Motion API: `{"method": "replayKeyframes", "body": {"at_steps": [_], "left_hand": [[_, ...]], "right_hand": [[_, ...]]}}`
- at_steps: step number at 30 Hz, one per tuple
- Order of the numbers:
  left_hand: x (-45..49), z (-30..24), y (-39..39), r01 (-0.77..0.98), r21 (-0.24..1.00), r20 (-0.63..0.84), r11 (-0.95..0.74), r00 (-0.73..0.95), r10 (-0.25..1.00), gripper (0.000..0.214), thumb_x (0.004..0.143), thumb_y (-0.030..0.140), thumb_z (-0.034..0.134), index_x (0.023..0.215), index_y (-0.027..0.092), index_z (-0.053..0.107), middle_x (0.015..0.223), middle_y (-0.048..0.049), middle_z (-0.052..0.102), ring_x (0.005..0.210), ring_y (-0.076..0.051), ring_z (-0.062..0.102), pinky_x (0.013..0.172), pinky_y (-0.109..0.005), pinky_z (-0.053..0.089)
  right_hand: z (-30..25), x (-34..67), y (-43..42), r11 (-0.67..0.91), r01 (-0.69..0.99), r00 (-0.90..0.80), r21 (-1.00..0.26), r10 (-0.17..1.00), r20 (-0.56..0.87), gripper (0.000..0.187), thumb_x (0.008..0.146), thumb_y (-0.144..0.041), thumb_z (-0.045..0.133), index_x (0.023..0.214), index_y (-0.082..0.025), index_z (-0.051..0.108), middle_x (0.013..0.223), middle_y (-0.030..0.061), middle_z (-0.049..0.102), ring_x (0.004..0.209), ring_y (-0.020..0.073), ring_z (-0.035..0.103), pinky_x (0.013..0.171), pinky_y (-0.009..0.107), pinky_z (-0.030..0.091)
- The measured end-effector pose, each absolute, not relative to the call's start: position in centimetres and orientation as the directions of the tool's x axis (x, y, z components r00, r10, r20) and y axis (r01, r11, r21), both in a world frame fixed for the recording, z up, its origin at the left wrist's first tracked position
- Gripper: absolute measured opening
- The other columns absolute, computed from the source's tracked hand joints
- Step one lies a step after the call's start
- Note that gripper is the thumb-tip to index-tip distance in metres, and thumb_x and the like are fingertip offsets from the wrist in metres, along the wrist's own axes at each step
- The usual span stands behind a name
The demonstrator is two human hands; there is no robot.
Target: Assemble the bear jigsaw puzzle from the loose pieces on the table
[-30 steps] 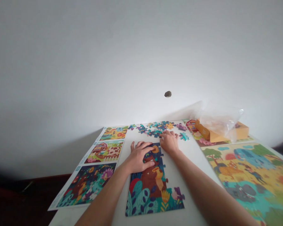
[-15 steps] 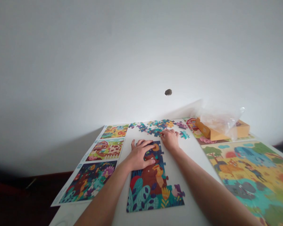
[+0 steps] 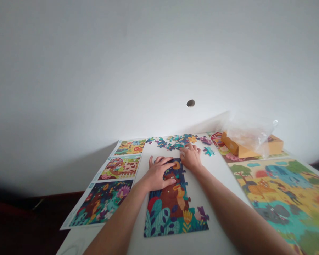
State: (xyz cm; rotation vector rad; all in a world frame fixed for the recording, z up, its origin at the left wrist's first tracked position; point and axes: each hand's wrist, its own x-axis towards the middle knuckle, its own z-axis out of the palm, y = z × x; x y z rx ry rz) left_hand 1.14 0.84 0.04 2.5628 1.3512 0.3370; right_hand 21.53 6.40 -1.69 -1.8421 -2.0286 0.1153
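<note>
A partly assembled jigsaw puzzle [image 3: 172,209], showing a brown bear among plants, lies on the white table. Across its upper left part rests my left hand [image 3: 159,173], open, with fingers spread flat over the joined pieces. My right hand [image 3: 190,157] is just beyond the puzzle's top right corner, beside the loose puzzle pieces [image 3: 172,143]. Its fingers are bent and drawn together; their tips are partly hidden, and whatever they hold cannot be made out. A teal loose piece [image 3: 208,151] lies to the right of that hand.
On the left lies a reference sheet [image 3: 95,180] with three printed pictures. A finished animal puzzle [image 3: 276,191] covers the right side. Behind it, a yellow box [image 3: 244,148] with a clear plastic bag [image 3: 251,132] sits on another farm picture. A wall [image 3: 122,71] borders the table's far edge.
My right hand has shifted very slightly toward the loose pieces, its fingers still bent. The left hand stays on the puzzle. The whole view has moved a little.
</note>
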Motion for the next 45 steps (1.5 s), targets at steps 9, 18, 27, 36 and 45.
{"method": "replayKeyframes", "body": {"at_steps": [9,18,27,36,45], "left_hand": [[1.25,0.17,0.8,0.776,0.305,0.099,-0.553,0.551,0.828,0.062,0.079,0.058,0.067,0.137,0.037,0.055,0.152,-0.0042,0.045,0.137,-0.039,0.035,0.112,-0.075,0.003],[1.19,0.25,0.77,0.776,0.298,0.104,-0.556,0.553,0.827,0.063,0.079,0.059,0.067,0.137,0.037,0.055,0.152,-0.0048,0.045,0.136,-0.04,0.036,0.112,-0.075,0.004],[1.17,0.12,0.88,0.777,0.301,0.1,-0.553,0.551,0.829,0.063,0.078,0.059,0.067,0.136,0.038,0.055,0.153,-0.0042,0.044,0.137,-0.039,0.035,0.111,-0.076,0.005],[1.19,0.25,0.78,0.778,0.306,0.094,-0.549,0.549,0.831,0.062,0.078,0.058,0.068,0.135,0.037,0.056,0.153,-0.0045,0.044,0.137,-0.039,0.035,0.111,-0.076,0.003],[1.13,0.1,0.82,0.777,0.302,0.104,-0.552,0.549,0.829,0.063,0.078,0.059,0.068,0.136,0.036,0.057,0.152,-0.0055,0.045,0.137,-0.039,0.035,0.114,-0.072,0.003]], "right_hand": [[-2.08,21.44,6.81,0.106,0.94,-0.052,-0.323,0.984,0.171,0.046,0.09,-0.035,0.044,0.134,-0.03,0.058,0.156,0.0035,0.038,0.141,0.0306,0.026,0.111,0.062,0.017],[-2.2,21.58,6.78,0.109,0.92,-0.017,-0.376,0.97,0.241,0.04,0.089,-0.031,0.046,0.124,-0.032,0.065,0.148,0.0044,0.047,0.135,0.0274,0.036,0.111,0.056,0.021],[-1.98,21.56,6.51,0.099,0.914,-0.001,-0.395,0.971,0.24,0.034,0.089,-0.031,0.05,0.115,-0.035,0.072,0.142,0.005,0.051,0.132,0.028,0.039,0.111,0.054,0.02],[-1.64,21.47,6.27,0.073,0.925,0.01,-0.374,0.977,0.215,0.036,0.089,-0.034,0.051,0.12,-0.036,0.07,0.146,0.0066,0.047,0.134,0.0288,0.036,0.111,0.052,0.021],[-1.83,21.48,6.37,0.056,0.925,0.025,-0.375,0.978,0.207,0.036,0.09,-0.036,0.051,0.121,-0.037,0.069,0.146,0.0066,0.047,0.136,0.0288,0.035,0.111,0.052,0.021]]}}
